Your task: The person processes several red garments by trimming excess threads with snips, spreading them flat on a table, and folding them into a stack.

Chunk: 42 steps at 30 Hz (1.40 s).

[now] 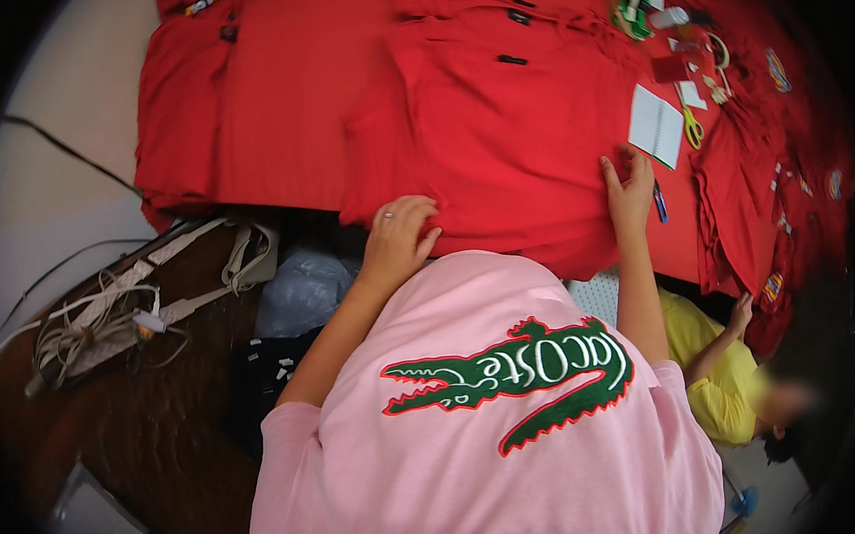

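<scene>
A red garment [518,158] is spread on the table in front of me, with a small dark label near its upper middle. My left hand [400,238], wearing a ring, rests at the garment's near left edge, fingers slightly bent and thumb apart. At the right edge of the same garment lies my right hand [629,189], thumb and fingers spread, fingertips close to a white spiral notebook [655,126]. Neither hand shows a grip on the cloth. More red garments [459,3] with dark labels lie under and beyond this one.
A red cloth [287,101] covers the table; more red garments [178,116] hang at its left end. Yellow scissors [692,129], a blue pen [659,202] and tape rolls lie to the right. A co-worker in yellow [704,369] sits there. Tangled cables [96,320] and a plastic bag [305,291] are lower left.
</scene>
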Each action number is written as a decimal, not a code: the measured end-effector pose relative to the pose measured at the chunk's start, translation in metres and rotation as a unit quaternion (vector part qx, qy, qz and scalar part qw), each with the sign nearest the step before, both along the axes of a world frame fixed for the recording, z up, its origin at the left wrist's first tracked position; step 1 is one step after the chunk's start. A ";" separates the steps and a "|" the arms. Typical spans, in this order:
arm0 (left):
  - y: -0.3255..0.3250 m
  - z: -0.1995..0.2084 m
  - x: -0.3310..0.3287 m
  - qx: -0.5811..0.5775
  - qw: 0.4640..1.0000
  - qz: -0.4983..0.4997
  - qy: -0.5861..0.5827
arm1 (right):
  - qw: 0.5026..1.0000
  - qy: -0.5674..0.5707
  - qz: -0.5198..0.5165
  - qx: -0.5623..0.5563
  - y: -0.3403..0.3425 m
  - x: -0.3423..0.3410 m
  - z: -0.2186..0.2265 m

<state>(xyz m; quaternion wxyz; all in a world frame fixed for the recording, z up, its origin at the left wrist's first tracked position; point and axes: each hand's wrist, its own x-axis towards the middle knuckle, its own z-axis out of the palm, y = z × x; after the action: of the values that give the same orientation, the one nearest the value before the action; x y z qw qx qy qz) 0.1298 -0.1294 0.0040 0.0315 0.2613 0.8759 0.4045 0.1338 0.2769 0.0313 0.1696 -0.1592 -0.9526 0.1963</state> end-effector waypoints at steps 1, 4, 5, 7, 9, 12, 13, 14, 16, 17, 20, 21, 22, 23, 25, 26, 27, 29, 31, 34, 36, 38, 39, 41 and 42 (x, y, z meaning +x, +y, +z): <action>0.003 0.002 0.000 -0.012 0.999 0.043 -0.005 | 0.999 -0.027 -0.026 -0.038 -0.001 0.010 0.003; 0.005 0.006 -0.007 -0.042 0.994 0.097 -0.006 | 0.992 -0.052 -0.055 -0.097 0.008 0.049 -0.002; 0.000 0.007 -0.012 -0.055 0.996 0.072 0.003 | 0.991 -0.052 -0.054 -0.111 0.008 0.062 -0.002; -0.010 0.002 -0.011 0.059 0.974 0.194 -0.102 | 0.989 -0.083 -0.066 -0.105 0.003 0.076 0.016; -0.031 -0.015 -0.021 0.226 0.887 0.382 -0.130 | 0.976 -0.132 -0.073 -0.154 0.017 0.098 0.011; -0.074 -0.024 -0.031 0.377 0.799 0.388 -0.263 | 0.896 -0.098 -0.095 -0.422 0.033 0.126 -0.002; -0.081 -0.026 -0.031 0.389 0.794 0.359 -0.299 | 0.881 -0.103 -0.090 -0.454 0.035 0.131 0.000; -0.085 -0.023 -0.030 0.400 0.787 0.331 -0.334 | 0.859 -0.100 -0.099 -0.493 0.034 0.131 0.012; -0.089 -0.003 -0.034 0.430 0.764 0.281 -0.390 | 0.810 -0.094 -0.119 -0.566 0.032 0.129 0.058; -0.090 0.027 -0.042 0.455 0.739 0.223 -0.444 | 0.813 -0.086 -0.109 -0.566 0.044 0.135 0.070; -0.096 0.078 -0.070 0.492 0.768 0.177 -0.370 | 0.834 0.013 -0.064 -0.548 0.057 0.123 0.120; -0.090 0.099 -0.088 0.501 0.777 0.164 -0.344 | 0.843 0.037 -0.060 -0.533 0.065 0.111 0.137; -0.083 0.114 -0.114 0.509 0.790 0.110 -0.323 | 0.850 0.070 -0.053 -0.519 0.067 0.091 0.151; -0.076 0.126 -0.145 0.516 0.800 0.057 -0.301 | 0.856 0.102 -0.045 -0.505 0.073 0.068 0.160; -0.059 0.146 -0.210 0.511 0.817 -0.032 -0.265 | 0.877 0.097 -0.036 -0.469 0.109 0.021 0.163; -0.040 0.157 -0.245 0.512 0.822 -0.030 -0.247 | 0.886 0.132 -0.039 -0.442 0.113 -0.004 0.177; -0.028 0.172 -0.268 0.509 0.832 -0.020 -0.218 | 0.891 0.165 -0.029 -0.423 0.109 -0.035 0.181; 0.003 0.176 -0.309 0.494 0.848 -0.022 -0.191 | 0.875 0.220 0.022 -0.429 0.118 -0.072 0.174; 0.020 0.156 -0.333 0.391 0.911 0.081 -0.104 | 0.843 0.286 0.017 -0.455 0.096 -0.100 0.171; 0.067 0.115 -0.297 0.211 0.967 0.138 0.040 | 0.870 0.322 0.074 -0.366 0.084 -0.102 0.105; 0.076 0.081 -0.228 0.107 0.988 0.027 0.105 | 0.952 0.193 0.050 -0.232 0.024 -0.072 0.084; 0.076 0.043 -0.161 -0.067 0.983 -0.088 0.146 | 0.975 0.119 0.124 -0.143 -0.013 -0.026 0.030; 0.071 0.029 -0.131 -0.132 0.973 -0.125 0.142 | 0.988 0.040 0.132 -0.067 -0.027 0.002 0.008; 0.042 0.013 -0.094 -0.219 0.959 -0.115 0.139 | 0.985 -0.060 0.158 0.037 -0.042 0.056 -0.005; 0.023 0.004 -0.085 -0.232 0.961 -0.076 0.128 | 0.980 -0.088 0.156 0.089 -0.045 0.079 -0.002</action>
<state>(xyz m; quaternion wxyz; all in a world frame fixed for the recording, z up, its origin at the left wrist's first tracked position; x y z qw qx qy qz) 0.0449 -0.1065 0.0080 0.0091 0.3620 0.9200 0.1499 0.2130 0.2315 0.0290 0.0657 -0.0095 -0.9905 0.1202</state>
